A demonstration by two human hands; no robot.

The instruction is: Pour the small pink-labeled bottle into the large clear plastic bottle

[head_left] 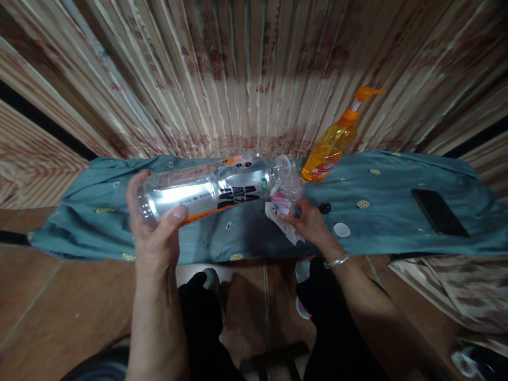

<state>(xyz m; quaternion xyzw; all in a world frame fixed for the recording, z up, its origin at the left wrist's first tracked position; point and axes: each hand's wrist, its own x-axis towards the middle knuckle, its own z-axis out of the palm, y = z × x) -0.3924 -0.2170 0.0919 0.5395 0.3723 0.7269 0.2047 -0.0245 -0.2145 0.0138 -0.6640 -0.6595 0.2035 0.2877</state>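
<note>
A large clear plastic bottle (206,190) with a silver and orange label lies tilted on its side in the air, its mouth toward the right. My left hand (156,222) is wrapped round its base. By its mouth, a small clear plastic container (291,185) with a pink label is in my right hand (311,219), whose fingers also press a white tissue (283,225) against it. The mouth of the large bottle meets or overlaps the small container; whether they touch is hard to tell.
On the green cloth-covered table (206,248) are an orange pump bottle (327,148), a black cap (325,208), a white round lid (342,229) and a black phone (438,212). A pleated curtain (238,74) hangs behind. A dark stool (273,357) stands below.
</note>
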